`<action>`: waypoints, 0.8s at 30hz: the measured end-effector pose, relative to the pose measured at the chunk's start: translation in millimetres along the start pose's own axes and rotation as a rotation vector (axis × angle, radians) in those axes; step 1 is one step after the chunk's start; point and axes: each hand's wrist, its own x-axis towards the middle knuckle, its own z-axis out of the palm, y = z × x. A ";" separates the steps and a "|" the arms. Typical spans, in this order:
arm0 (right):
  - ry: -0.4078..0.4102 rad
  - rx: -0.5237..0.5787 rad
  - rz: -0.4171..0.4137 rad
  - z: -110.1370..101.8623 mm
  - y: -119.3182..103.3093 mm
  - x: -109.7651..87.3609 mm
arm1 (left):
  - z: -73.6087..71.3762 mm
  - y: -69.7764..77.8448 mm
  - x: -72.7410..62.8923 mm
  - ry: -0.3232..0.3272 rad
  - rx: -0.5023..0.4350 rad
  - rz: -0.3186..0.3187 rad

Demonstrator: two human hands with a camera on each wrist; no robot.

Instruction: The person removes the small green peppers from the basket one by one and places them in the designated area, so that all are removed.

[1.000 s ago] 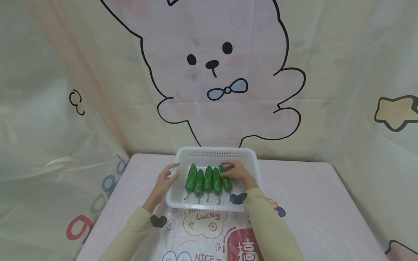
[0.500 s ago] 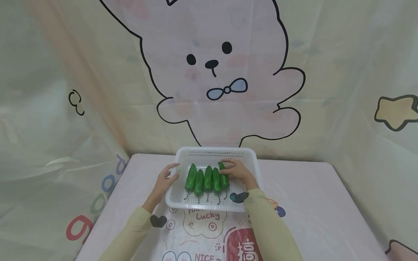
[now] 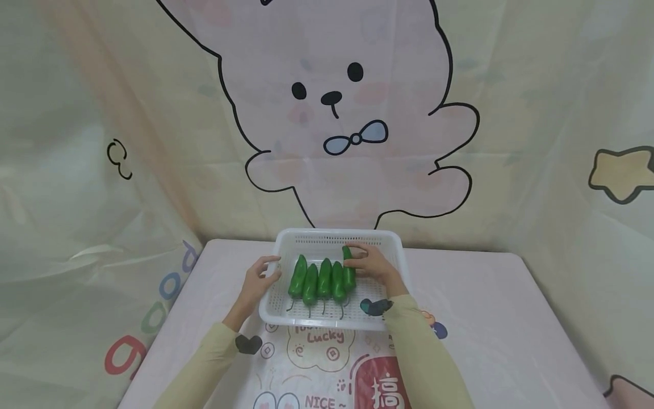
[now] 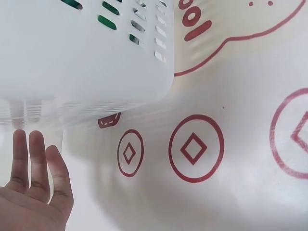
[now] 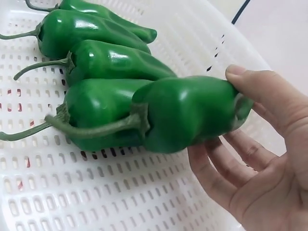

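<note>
My right hand (image 3: 377, 266) pinches a green chili pepper (image 5: 192, 110) between thumb and fingers at its stemless end. The pepper is tilted, its curved stem pointing away from the palm. It overlaps the neighbouring pepper (image 5: 98, 110) in the right wrist view. Several green peppers (image 3: 325, 278) lie side by side inside a white perforated plastic basket (image 3: 317, 324), stems toward the front. At the basket's left side is my left hand (image 3: 255, 285), fingers loosely extended. Its fingertips (image 4: 36, 139) are close to the basket wall in the left wrist view; contact is uncertain.
The basket stands toward the back of a table (image 3: 475, 318) with a white printed cover. Behind it hangs a curtain (image 3: 327, 170) with a cartoon bear. More printed sheeting (image 3: 92, 227) borders the left side.
My right hand has lifted the rightmost pepper and shifted it left and slightly back, against the neighbouring pepper. My left hand has stayed at the basket's left side.
</note>
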 end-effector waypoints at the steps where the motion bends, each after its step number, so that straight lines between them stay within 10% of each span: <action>1: -0.003 0.010 0.003 -0.2 -2.2 -0.5 | 0.4 0.5 0.0 0.002 -0.005 0.000; 24: -0.017 0.409 0.025 -2.3 -39.9 -9.1 | 2.1 7.4 -2.9 0.013 -0.045 -0.022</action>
